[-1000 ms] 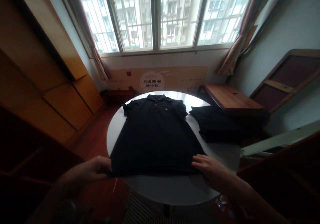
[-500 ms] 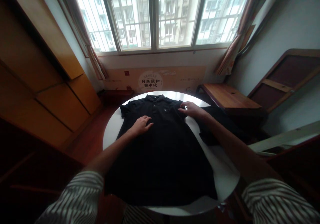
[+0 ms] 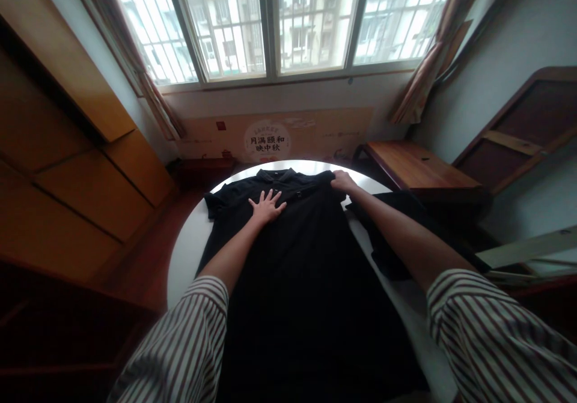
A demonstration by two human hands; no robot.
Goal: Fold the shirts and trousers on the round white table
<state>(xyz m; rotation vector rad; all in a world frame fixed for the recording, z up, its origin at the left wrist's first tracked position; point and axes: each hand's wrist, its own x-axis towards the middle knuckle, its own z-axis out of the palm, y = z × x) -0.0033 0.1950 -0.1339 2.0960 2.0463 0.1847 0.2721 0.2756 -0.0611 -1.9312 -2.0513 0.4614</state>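
Note:
A black polo shirt [image 3: 297,271] lies spread front up over a round white table [image 3: 183,259], its collar at the far side. My left hand [image 3: 267,207] presses flat on the chest just below the buttons, fingers spread. At the shirt's right sleeve edge, my right hand [image 3: 343,183] is closed on the fabric, pulling the shoulder cloth into creases. The fingertips of that hand are partly hidden. Beside my right forearm lies another dark cloth [image 3: 387,253], partly covered by the arm.
A wooden bench or low table [image 3: 424,166] stands past the table at the right. Orange-brown cabinets [image 3: 90,193] line the left side. Ahead are a barred window [image 3: 270,24], a printed banner [image 3: 315,130] and curtains [image 3: 417,90]. A wood-framed panel [image 3: 518,133] leans against the right wall.
My right hand has closed on the sleeve and pulled the cloth taut. My left hand has spread and flattened on the shirt's chest. The view has moved closer to the table.

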